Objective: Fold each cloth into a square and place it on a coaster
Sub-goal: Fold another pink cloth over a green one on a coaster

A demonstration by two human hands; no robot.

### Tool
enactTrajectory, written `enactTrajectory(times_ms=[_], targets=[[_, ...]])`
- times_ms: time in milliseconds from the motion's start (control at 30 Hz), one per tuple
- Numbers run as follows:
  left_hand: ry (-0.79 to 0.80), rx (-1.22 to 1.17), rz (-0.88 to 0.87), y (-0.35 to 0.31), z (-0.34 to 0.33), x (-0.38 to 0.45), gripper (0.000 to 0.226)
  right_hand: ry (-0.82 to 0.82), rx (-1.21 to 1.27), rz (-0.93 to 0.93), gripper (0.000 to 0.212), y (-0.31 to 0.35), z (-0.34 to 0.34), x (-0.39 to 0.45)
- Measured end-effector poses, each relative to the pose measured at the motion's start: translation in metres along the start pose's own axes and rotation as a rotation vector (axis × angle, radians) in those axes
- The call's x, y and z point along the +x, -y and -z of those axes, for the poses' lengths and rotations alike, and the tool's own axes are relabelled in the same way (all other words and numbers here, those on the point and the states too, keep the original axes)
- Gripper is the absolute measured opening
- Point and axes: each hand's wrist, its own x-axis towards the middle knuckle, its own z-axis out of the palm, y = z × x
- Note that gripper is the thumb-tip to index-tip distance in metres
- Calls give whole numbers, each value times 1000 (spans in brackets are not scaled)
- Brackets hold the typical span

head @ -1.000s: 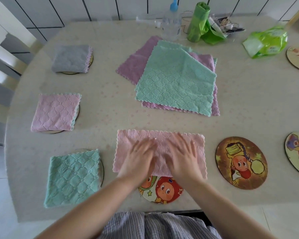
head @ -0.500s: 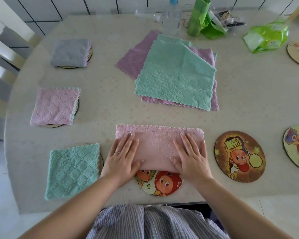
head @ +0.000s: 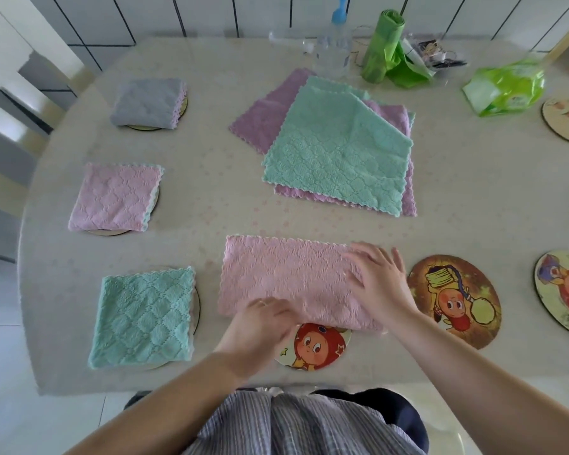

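A pink cloth [head: 289,277], folded once into a long rectangle, lies near the table's front edge and partly covers a cartoon coaster [head: 312,348]. My left hand [head: 260,323] is at the cloth's near edge with its fingers curled on the fabric. My right hand [head: 380,280] rests flat on the cloth's right end, fingers spread. At the left, a grey cloth [head: 147,103], a pink one [head: 114,197] and a teal one [head: 143,315] lie folded square, each on a coaster. Unfolded cloths are stacked in the middle, a teal cloth [head: 339,152] on top of a purple cloth [head: 263,116].
Bare coasters lie at the right: one [head: 454,300] next to my right hand, one [head: 562,293] further right, one [head: 565,124] at the far right. A water bottle [head: 332,50], a green bag roll [head: 383,47] and a green wipes pack [head: 503,88] stand along the back.
Both hands were flat at the cloth's two ends. My left hand has slid right to the near edge and curled; my right hand has shifted further onto the right end.
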Motion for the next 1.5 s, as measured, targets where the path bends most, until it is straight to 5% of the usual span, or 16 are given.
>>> enactTrajectory(times_ms=[167, 433, 800, 1167, 1300, 1500], targets=[[-11, -104, 77, -14, -8, 8, 17, 26, 151, 79, 29, 46, 8, 48], [-15, -62, 118, -10, -11, 5, 21, 195, -149, 113, 29, 50, -2, 76], [-53, -33, 44, -7, -10, 13, 15, 210, -224, 102, 21, 53, -7, 80], [-221, -248, 88, 1, 5, -14, 25, 251, 394, 65, 7, 29, 35, 49], [-303, -477, 332, -3, 16, -21, 17, 196, 566, -39, 14, 26, 38, 27], [-307, -1366, 900, -18, 19, -12, 26, 262, 727, -146, 44, 31, 21, -1]])
